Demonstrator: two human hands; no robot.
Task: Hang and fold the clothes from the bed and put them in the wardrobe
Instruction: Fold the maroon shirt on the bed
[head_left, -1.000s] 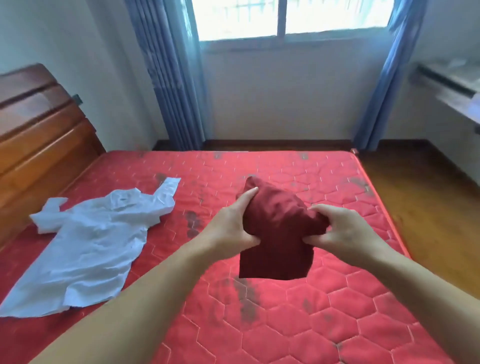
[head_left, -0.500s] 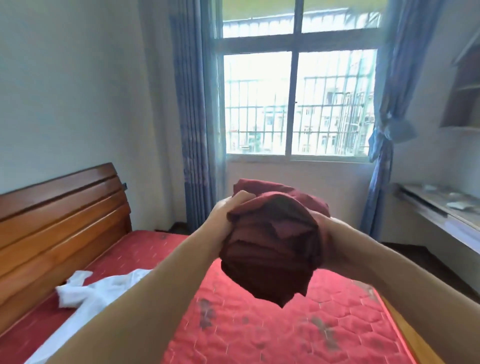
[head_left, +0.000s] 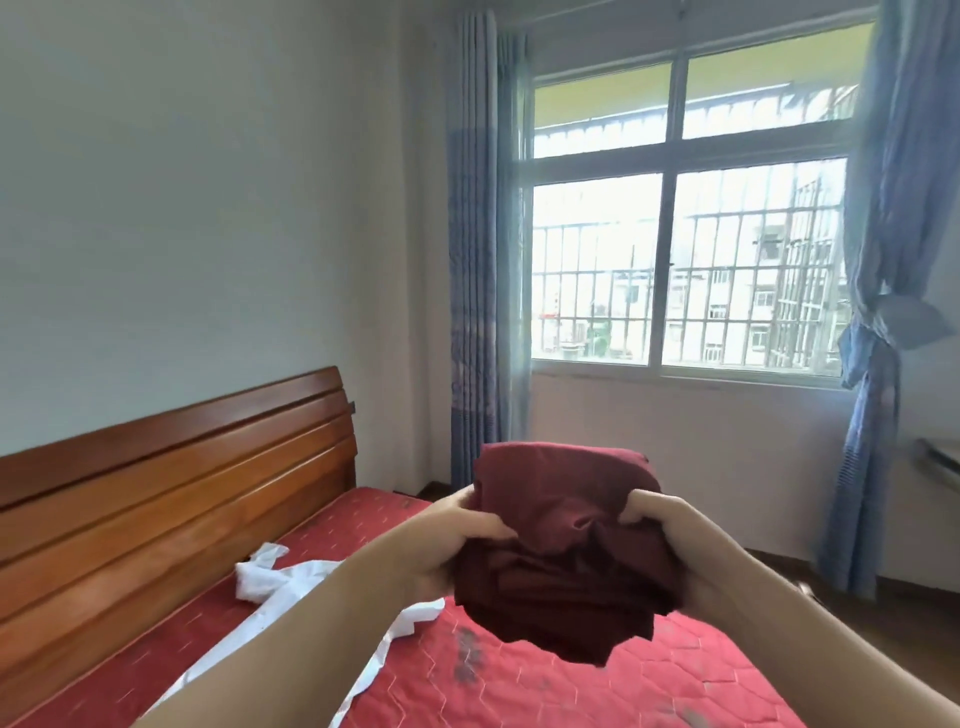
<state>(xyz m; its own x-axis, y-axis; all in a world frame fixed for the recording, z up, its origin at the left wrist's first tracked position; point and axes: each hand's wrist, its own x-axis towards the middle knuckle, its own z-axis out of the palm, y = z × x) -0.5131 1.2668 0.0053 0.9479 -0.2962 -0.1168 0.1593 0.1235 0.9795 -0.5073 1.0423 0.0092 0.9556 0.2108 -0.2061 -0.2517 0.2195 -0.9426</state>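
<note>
Held up over the red bed (head_left: 597, 670), the left hand (head_left: 441, 540) and right hand (head_left: 670, 530) grip a folded maroon garment (head_left: 566, 540) from either side, a white shirt (head_left: 270, 577) lies left, with the wooden headboard (head_left: 171, 478), blue curtains (head_left: 475, 270) and barred window (head_left: 675, 249) beyond.

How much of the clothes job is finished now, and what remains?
Done: the dark red garment looks folded. In hand: left hand and right hand grip it above the bed. Left: storing it, then the white shirt lying on the mattress. No wardrobe is visible.
</note>
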